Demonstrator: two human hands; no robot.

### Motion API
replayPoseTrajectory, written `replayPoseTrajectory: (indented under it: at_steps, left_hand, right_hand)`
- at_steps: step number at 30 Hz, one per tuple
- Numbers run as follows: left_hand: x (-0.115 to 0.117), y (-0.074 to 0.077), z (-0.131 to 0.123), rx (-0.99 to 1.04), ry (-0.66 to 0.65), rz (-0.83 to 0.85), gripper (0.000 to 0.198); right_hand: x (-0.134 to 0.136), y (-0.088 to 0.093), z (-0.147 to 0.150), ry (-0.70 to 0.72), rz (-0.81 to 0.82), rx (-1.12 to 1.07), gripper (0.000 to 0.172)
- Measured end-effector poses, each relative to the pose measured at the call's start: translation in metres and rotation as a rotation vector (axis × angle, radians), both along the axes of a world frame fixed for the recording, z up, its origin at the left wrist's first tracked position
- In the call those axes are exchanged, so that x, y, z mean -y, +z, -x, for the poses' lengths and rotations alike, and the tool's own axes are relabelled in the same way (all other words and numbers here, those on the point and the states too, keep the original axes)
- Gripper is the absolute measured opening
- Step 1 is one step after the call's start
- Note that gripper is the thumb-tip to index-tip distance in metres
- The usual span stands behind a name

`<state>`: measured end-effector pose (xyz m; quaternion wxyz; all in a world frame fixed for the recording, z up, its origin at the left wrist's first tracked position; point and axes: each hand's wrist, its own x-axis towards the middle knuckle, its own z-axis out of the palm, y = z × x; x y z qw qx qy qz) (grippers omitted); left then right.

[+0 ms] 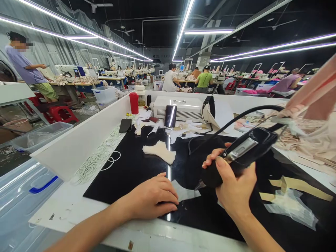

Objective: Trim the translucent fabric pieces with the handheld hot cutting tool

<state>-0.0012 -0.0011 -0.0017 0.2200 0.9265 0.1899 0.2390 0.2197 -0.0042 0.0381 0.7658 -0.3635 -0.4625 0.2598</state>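
My right hand (233, 182) is wrapped round a black corded handheld tool (243, 148) with a metal strip along its side. The tool's lower end is tilted down toward the black mat (123, 178), just right of a thin pale cut piece of material (183, 190). Beside that piece, my left hand (156, 194) lies flat on the mat, its fingertips at the piece's left edge. The fingers are stretched out with nothing visible in them. A padded cream fabric piece (159, 151), shaped with a narrow waist, rests farther back.
A black cable (236, 113) curves over the mat from the tool. Behind stand a white vented box (181, 108), a phone (170, 116) and a red cup (133, 103). White cord loops (98, 157) line the left wall; taped clear film (292, 206) lies right. Several people work beyond.
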Motion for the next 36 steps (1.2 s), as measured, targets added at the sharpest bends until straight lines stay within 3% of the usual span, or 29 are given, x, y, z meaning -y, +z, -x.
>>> replayPoseTrajectory:
  at_steps: [7, 20, 36]
  left_hand:
    - [-0.003, 0.004, 0.000, 0.037, 0.035, 0.044, 0.018]
    - [-0.004, 0.008, 0.000, -0.051, 0.025, 0.065, 0.022]
    - [-0.005, 0.010, 0.002, -0.063, 0.013, 0.093, 0.025]
  right_hand:
    - [0.007, 0.014, 0.018, 0.053, -0.036, -0.066, 0.038]
    - [0.023, 0.004, 0.037, 0.248, 0.002, -0.050, 0.040]
    - [0.025, 0.003, 0.032, 0.206, 0.013, -0.008, 0.038]
